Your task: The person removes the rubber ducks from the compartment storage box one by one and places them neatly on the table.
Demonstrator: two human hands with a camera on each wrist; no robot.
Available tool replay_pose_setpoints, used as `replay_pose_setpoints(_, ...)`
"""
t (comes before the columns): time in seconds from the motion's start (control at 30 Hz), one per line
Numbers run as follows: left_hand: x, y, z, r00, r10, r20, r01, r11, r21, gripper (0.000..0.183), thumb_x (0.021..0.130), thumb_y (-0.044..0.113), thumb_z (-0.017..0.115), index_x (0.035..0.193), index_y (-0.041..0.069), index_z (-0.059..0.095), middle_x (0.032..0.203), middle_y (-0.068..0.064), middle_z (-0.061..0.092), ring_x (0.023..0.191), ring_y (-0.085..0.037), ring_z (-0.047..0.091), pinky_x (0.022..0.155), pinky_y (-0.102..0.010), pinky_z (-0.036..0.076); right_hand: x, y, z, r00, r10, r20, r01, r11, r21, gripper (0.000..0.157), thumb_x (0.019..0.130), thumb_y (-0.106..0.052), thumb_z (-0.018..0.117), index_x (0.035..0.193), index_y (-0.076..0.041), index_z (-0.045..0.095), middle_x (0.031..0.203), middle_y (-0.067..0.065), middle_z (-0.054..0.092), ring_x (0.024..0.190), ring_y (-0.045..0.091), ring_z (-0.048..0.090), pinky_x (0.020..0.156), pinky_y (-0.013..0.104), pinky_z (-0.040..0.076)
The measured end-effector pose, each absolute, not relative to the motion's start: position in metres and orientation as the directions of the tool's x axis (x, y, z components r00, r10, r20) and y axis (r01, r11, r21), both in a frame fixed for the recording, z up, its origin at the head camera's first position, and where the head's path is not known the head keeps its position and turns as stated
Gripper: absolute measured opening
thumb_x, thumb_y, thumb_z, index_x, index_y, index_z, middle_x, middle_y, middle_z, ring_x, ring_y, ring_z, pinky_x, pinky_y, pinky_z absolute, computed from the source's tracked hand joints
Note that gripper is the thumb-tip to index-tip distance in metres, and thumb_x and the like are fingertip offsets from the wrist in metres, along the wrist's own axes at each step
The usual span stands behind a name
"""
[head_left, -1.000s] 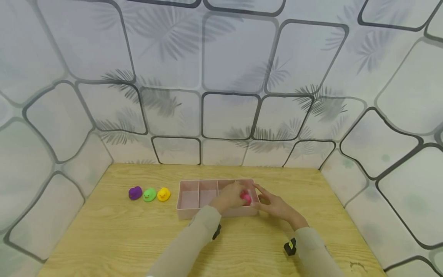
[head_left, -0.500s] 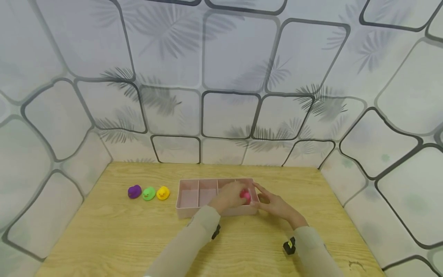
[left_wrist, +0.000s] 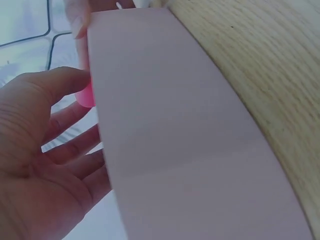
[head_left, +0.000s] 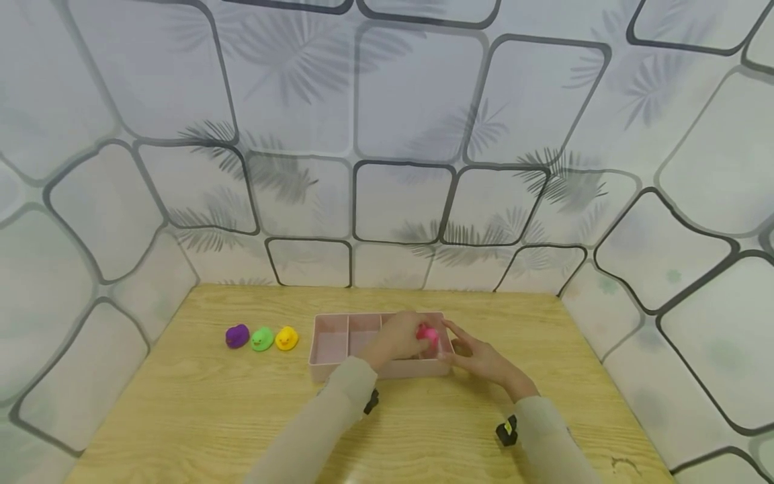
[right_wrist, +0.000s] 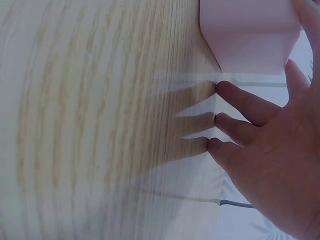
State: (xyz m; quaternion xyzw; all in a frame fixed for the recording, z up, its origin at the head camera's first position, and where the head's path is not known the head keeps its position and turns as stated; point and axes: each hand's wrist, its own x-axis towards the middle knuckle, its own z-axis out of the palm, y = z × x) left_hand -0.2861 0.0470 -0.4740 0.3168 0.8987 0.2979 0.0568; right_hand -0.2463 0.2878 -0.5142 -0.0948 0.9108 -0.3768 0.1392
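Observation:
A pale pink divided box (head_left: 329, 372) stands on the table. My left hand (head_left: 399, 336) reaches into its right part from above. At the fingertips is a bright pink toy duck (head_left: 432, 336), mostly covered, with a redder patch beside it. The left wrist view has thumb and forefinger pinching the pink duck (left_wrist: 86, 96) behind the box wall (left_wrist: 165, 100). My right hand (head_left: 484, 359) grips the box's right end between thumb and forefinger. In the right wrist view, the other fingertips of the right hand (right_wrist: 272, 130) rest on the wood beside the box (right_wrist: 250, 42).
Left of the box, a purple duck (head_left: 237, 336), a green duck (head_left: 263, 339) and a yellow duck (head_left: 287, 338) sit in a row. The wooden table (head_left: 181, 417) meets patterned walls (head_left: 399, 202) at the back and both sides.
My left hand has shifted slightly left and up, and more of the pink duck shows. The right hand stays at the box's end. The three ducks in the row have not moved.

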Motion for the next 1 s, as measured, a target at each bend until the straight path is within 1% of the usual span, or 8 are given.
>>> replay_pose_setpoints(0.1, -0.284, 0.045, -0.469, -0.789, 0.607, 0.097, 0.535, 0.602, 0.593, 0.025, 0.095, 0.015, 0.077, 0.119, 0.01, 0.074, 0.084, -0.001, 0.069, 0.067, -0.008, 0.055, 0.06, -0.02, 0.048, -0.246, 0.289, -0.514, -0.942, -0.282, -0.182, -0.074, 0.703, -0.707, 0.085, 0.097, -0.059, 0.067, 0.167, -0.044, 0.021, 0.155, 0.016, 0.057, 0.141, 0.042, 0.054, 0.112, 0.067, 0.044)
replay_pose_setpoints(0.33, -0.285, 0.04, -0.464, -0.794, 0.596, 0.12, 0.526, 0.575, 0.626, 0.024, 0.093, 0.018, 0.078, 0.115, 0.009, 0.075, 0.104, -0.006, 0.074, 0.084, -0.01, 0.059, 0.073, -0.023, 0.054, -0.246, 0.29, -0.514, -0.934, -0.304, -0.187, -0.082, 0.692, -0.717, 0.085, 0.099, -0.057, 0.066, 0.168, -0.041, 0.02, 0.154, 0.016, 0.058, 0.142, 0.043, 0.053, 0.11, 0.067, 0.046)
replay_pose_setpoints(0.43, -0.285, 0.037, -0.461, -0.794, 0.596, 0.118, 0.522, 0.57, 0.634, 0.023, 0.094, 0.018, 0.077, 0.114, 0.008, 0.075, 0.107, -0.009, 0.074, 0.09, -0.016, 0.065, 0.077, -0.025, 0.056, -0.246, 0.29, -0.514, -0.934, -0.308, -0.18, -0.09, 0.691, -0.717, 0.085, 0.099, -0.056, 0.066, 0.168, -0.041, 0.02, 0.154, 0.017, 0.058, 0.141, 0.044, 0.053, 0.11, 0.068, 0.046)
replay_pose_setpoints(0.53, -0.283, 0.035, -0.455, -0.797, 0.593, 0.117, 0.513, 0.562, 0.648, 0.023, 0.094, 0.019, 0.076, 0.114, 0.007, 0.075, 0.108, -0.011, 0.073, 0.098, -0.023, 0.068, 0.08, -0.028, 0.057, -0.246, 0.29, -0.514, -0.937, -0.303, -0.176, -0.087, 0.687, -0.721, 0.084, 0.098, -0.057, 0.067, 0.167, -0.044, 0.02, 0.154, 0.017, 0.058, 0.143, 0.044, 0.052, 0.111, 0.068, 0.045)
replay_pose_setpoints(0.6, -0.283, 0.033, -0.452, -0.799, 0.59, 0.113, 0.503, 0.554, 0.664, 0.022, 0.095, 0.018, 0.076, 0.113, 0.006, 0.075, 0.109, -0.011, 0.073, 0.1, -0.026, 0.069, 0.08, -0.03, 0.058, -0.246, 0.289, -0.515, -0.936, -0.305, -0.173, -0.087, 0.681, -0.727, 0.082, 0.099, -0.056, 0.067, 0.166, -0.047, 0.021, 0.154, 0.017, 0.058, 0.143, 0.044, 0.052, 0.111, 0.067, 0.045)
replay_pose_setpoints(0.73, -0.282, 0.03, -0.449, -0.802, 0.587, 0.112, 0.49, 0.539, 0.685, 0.021, 0.095, 0.018, 0.077, 0.113, 0.007, 0.075, 0.111, -0.01, 0.073, 0.101, -0.025, 0.069, 0.082, -0.031, 0.06, -0.246, 0.29, -0.515, -0.937, -0.305, -0.171, -0.084, 0.671, -0.737, 0.08, 0.099, -0.056, 0.067, 0.165, -0.05, 0.022, 0.155, 0.016, 0.058, 0.144, 0.042, 0.051, 0.111, 0.065, 0.046)
replay_pose_setpoints(0.9, -0.283, 0.027, -0.448, -0.808, 0.579, 0.113, 0.477, 0.529, 0.702, 0.022, 0.093, 0.019, 0.077, 0.111, 0.009, 0.075, 0.111, -0.009, 0.07, 0.103, -0.024, 0.067, 0.081, -0.03, 0.059, -0.247, 0.29, -0.516, -0.933, -0.32, -0.163, -0.104, 0.675, -0.73, 0.082, 0.1, -0.054, 0.066, 0.167, -0.046, 0.02, 0.153, 0.017, 0.059, 0.142, 0.044, 0.053, 0.11, 0.067, 0.046)
replay_pose_setpoints(1.0, -0.284, 0.024, -0.45, -0.818, 0.564, 0.117, 0.458, 0.515, 0.724, 0.024, 0.091, 0.019, 0.078, 0.113, 0.008, 0.075, 0.113, -0.009, 0.068, 0.103, -0.025, 0.066, 0.08, -0.03, 0.059, -0.248, 0.29, -0.517, -0.93, -0.327, -0.166, -0.11, 0.681, -0.724, 0.082, 0.1, -0.054, 0.065, 0.167, -0.046, 0.019, 0.152, 0.016, 0.06, 0.143, 0.045, 0.052, 0.111, 0.069, 0.044)
